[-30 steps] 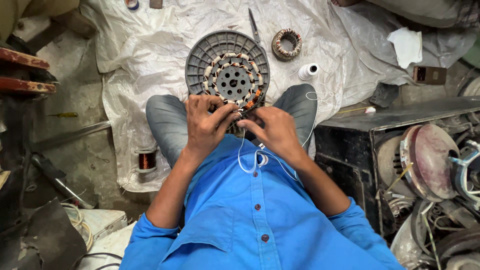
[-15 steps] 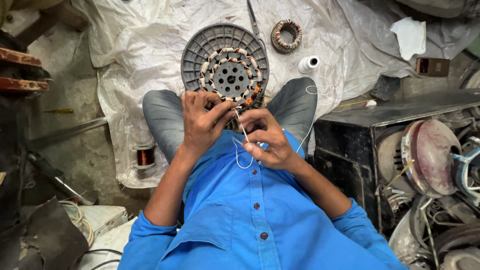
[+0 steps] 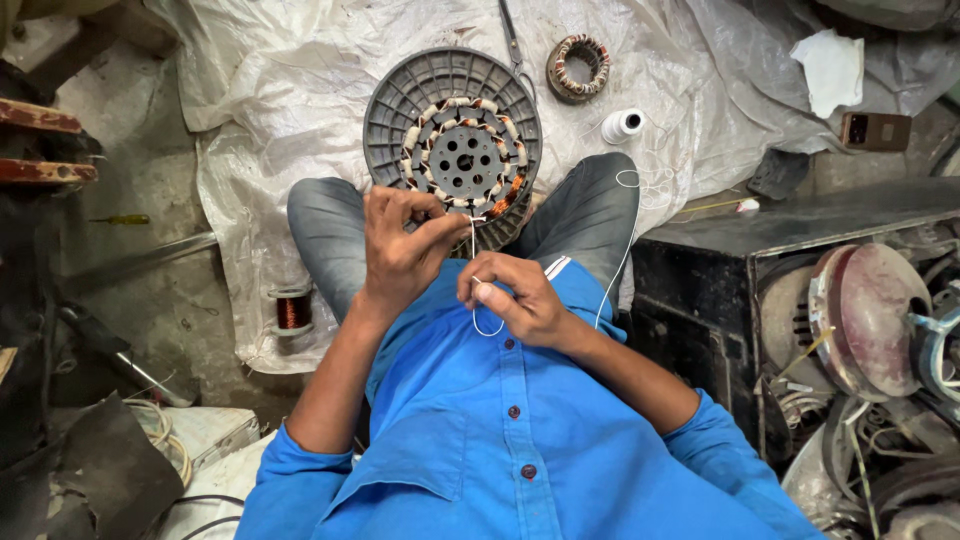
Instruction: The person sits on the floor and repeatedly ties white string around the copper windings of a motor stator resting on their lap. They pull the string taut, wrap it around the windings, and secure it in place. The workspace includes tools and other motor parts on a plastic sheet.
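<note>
Head view looks straight down over a blue buttoned shirt (image 3: 500, 440) to the person's two hands, raised in front of the chest between the knees of grey trousers (image 3: 330, 235).

Nearest is the right hand (image 3: 515, 300): its fingers (image 3: 487, 291) are pressed together, pinching a thin white thread (image 3: 474, 250) that hangs below them in a small loop against the shirt. From that pinch the thread runs up to the left hand (image 3: 400, 250), slightly farther out, whose thumb and fingertips are also closed on it, right at the near edge of the stator. A second strand trails from the right hand over the right knee toward the thread spool.

Just beyond the hands, a round grey fan-motor stator (image 3: 452, 148) lies flat on a crumpled white plastic sheet (image 3: 250, 110) on the floor, partly between the knees. Its ring of slots holds white-wrapped coils, with bare copper winding showing at the near right side, close to the left hand's fingertips.

Farther out on the sheet stand a white thread spool (image 3: 622, 125) and a smaller wound coil ring (image 3: 578, 67), both apart from the stator. A reel of copper wire (image 3: 292, 310) sits at the sheet's left edge beside the left knee. Rusty motor parts (image 3: 860, 320) are piled to the right.
</note>
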